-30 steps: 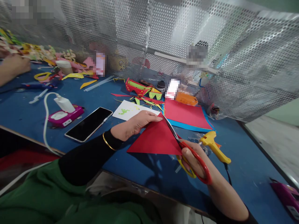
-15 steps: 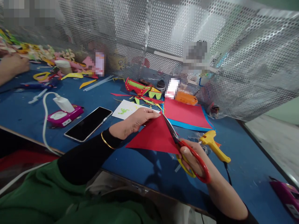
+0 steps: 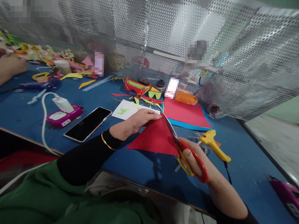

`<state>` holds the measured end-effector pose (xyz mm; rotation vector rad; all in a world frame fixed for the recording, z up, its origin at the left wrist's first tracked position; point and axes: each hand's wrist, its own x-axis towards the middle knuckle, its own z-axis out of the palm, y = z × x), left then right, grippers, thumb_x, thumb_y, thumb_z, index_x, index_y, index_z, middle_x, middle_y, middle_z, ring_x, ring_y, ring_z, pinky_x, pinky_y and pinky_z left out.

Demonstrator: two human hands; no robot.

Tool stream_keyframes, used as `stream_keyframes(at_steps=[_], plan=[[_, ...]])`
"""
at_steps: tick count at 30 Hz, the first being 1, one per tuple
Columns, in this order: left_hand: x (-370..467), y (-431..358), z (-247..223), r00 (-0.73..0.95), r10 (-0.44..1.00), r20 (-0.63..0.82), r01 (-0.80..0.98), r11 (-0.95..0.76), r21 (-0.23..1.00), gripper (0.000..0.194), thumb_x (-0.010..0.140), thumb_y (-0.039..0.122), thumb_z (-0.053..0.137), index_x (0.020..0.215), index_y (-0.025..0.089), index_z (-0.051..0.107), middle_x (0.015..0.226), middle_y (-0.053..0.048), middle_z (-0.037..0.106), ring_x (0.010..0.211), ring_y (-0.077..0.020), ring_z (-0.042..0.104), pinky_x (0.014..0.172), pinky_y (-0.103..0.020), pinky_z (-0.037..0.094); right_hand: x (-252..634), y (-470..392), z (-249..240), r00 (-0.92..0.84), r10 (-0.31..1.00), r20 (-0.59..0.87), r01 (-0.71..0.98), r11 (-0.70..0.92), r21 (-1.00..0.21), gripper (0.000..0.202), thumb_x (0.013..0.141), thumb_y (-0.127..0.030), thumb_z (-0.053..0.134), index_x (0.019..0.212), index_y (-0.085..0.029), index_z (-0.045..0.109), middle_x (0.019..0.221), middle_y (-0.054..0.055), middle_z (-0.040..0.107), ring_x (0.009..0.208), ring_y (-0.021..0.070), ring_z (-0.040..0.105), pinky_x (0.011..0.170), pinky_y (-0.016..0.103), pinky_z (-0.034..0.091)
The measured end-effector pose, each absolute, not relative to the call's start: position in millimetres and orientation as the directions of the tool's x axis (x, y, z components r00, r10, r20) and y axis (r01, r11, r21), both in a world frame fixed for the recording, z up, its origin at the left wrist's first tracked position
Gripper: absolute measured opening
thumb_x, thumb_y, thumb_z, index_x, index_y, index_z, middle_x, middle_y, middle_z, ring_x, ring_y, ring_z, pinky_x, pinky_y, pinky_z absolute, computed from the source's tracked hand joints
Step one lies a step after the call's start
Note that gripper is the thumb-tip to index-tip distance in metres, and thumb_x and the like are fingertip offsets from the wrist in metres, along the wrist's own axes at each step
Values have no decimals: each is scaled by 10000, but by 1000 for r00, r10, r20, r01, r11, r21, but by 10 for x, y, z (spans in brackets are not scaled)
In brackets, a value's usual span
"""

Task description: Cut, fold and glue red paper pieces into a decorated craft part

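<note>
- Mid-frame, a little below center: red paper sheet [image 3: 154,137] up off the blue table [image 3: 140,165], left hand [image 3: 140,120] pinching its top corner.
- Right hand [image 3: 192,159] has a proper grip on the scissors [image 3: 199,158], blades running up the sheet's right edge. Looks like mid-cut to me, tho can't tell if they're actually biting.
- Imo any further snip there calls for a taut corner and pinching fingers clear of the tips.
- Containers: pale cup [image 3: 62,66], upper left, can't see inside. Orange case [image 3: 186,98], right of top center, contents hidden too.
- Just below that case: stacked red sheet [image 3: 187,113] over blue. Yellow glue gun [image 3: 213,144] sits right of the hands.
</note>
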<state>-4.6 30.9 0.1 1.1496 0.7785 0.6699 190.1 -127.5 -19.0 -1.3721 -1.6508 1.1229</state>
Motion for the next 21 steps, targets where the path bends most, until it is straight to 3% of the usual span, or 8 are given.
stream_keyframes(at_steps=[10,14,17,21], plan=[[-30,299,-28,580,792,-189,-74,282,956,167,765,191,730,607,148,694,595,5,613,501,-81,486,520,-216,336,1869,-1286,-158,-148,986,-73,370,-13,-929,648,873,-834,407,917,-202,541,453,-77,428,362,87,373,375,215,309],[-37,290,-22,591,784,-190,-68,282,957,154,764,192,726,616,156,700,594,7,619,496,-82,473,528,-223,341,1838,-1298,-145,-98,989,-110,355,-69,-932,669,826,-861,454,913,-204,544,427,-94,390,337,78,328,350,210,271],[-46,285,-15,591,781,-201,-45,280,959,139,761,200,729,630,158,705,586,14,613,494,-82,466,529,-224,341,1823,-1284,-166,-67,993,-96,338,-68,-939,645,802,-863,493,819,-218,520,408,-98,367,327,71,312,342,207,253],[-61,294,3,581,787,-208,-39,282,959,171,774,211,731,619,156,682,574,21,604,493,-79,472,527,-219,342,1827,-1265,-193,-30,1000,-6,280,3,-960,576,868,-790,495,776,-222,508,452,-78,416,344,68,346,359,212,291]])
